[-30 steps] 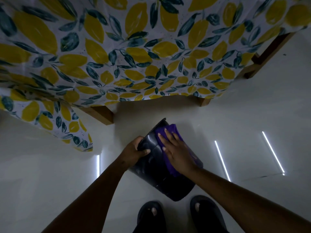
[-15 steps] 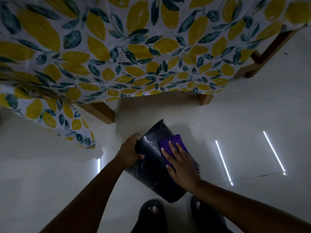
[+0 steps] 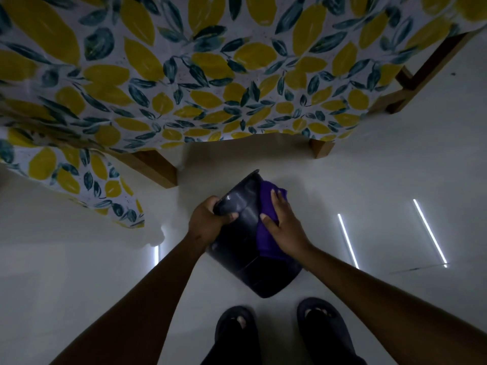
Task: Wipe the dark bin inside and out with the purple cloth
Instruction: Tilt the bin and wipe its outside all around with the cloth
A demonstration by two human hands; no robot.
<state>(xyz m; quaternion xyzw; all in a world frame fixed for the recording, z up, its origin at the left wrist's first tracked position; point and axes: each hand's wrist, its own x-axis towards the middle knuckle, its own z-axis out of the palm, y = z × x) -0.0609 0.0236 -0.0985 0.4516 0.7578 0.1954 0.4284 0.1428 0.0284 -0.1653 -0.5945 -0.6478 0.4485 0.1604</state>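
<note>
The dark bin [image 3: 245, 248] is held tilted above the floor, its rim pointing away from me toward the table and its base toward my feet. My left hand [image 3: 208, 222] grips the rim on the left, thumb across the outer wall. My right hand [image 3: 284, 227] lies flat on the purple cloth [image 3: 266, 198], pressing it against the bin's outer wall on the right. The cloth reaches up to the rim. The inside of the bin is hidden.
A table with a lemon-and-leaf patterned cloth [image 3: 184, 75] hangs over wooden legs [image 3: 155, 169] just beyond the bin. The floor [image 3: 395, 180] is pale and glossy with light streaks at right. My two feet in dark sandals [image 3: 279, 330] stand directly below the bin.
My right hand has slid the purple cloth along the bin's outer wall, down and then back up toward the rim. My left hand kept its grip on the rim.
</note>
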